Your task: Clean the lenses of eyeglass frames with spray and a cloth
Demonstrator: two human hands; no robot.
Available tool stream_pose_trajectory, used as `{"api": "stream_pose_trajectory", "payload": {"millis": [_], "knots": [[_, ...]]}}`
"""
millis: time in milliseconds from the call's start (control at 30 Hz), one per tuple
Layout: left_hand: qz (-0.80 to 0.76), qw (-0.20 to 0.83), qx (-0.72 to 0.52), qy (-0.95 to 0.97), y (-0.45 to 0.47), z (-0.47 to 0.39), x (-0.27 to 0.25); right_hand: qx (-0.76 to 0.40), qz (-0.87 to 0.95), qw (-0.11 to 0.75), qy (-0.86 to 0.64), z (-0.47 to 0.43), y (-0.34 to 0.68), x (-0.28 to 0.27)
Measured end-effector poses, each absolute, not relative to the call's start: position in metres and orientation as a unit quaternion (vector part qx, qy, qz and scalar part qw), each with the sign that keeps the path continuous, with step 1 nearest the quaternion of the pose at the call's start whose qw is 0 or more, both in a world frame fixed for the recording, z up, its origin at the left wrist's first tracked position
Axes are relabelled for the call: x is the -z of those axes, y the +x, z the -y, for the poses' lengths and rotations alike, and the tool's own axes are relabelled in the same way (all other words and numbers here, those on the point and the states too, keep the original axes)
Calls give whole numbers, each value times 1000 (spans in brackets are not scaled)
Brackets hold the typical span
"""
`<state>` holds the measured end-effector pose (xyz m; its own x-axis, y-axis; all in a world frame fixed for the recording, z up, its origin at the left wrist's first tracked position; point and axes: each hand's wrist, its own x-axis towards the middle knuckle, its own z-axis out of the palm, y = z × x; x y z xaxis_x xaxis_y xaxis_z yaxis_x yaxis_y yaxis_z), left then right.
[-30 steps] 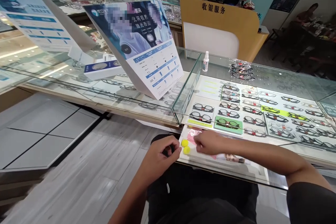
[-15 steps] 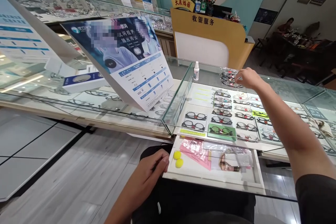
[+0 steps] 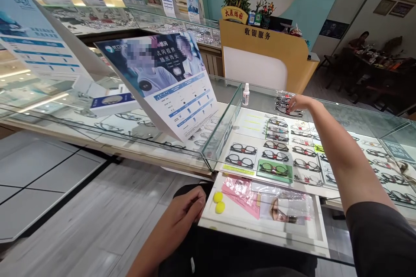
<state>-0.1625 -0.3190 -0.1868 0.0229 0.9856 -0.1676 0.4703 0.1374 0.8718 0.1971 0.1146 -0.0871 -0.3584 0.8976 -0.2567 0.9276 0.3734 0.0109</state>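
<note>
At the far side of the glass counter top, my right hand reaches down with its fingers closed at a small group of dark-framed eyeglasses. Its fingertips touch the frames and partly cover them. A small white spray bottle stands upright to the left of these glasses. My left hand rests in a loose fist by the left corner of a pulled-out white drawer; nothing shows in it. Inside the drawer lie two yellow balls, a pink packet and clear plastic sleeves.
Rows of eyeglasses lie under the glass, some on a green card. Leaning advertising boards and a blue-and-white box stand on the left counter. Beyond is a yellow cashier desk; a person sits far right.
My view has tilted up slightly. The fingers of my right hand have moved a little left and lower onto the eyeglasses. My left hand stays by the drawer corner.
</note>
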Motion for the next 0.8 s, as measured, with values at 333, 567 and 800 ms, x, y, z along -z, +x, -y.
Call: {"api": "stream_pose_trajectory", "payload": {"millis": [333,567,800], "knots": [[-641,396,-273,598,-155,313,184,4,-795,75,602,-83,184,86],[-642,385,-273,605,-156,314,184,123,-885,-55,445,8,167,49],[-642,384,-284,599,-155,317,184,348,-900,36,260,190,133,46]]}}
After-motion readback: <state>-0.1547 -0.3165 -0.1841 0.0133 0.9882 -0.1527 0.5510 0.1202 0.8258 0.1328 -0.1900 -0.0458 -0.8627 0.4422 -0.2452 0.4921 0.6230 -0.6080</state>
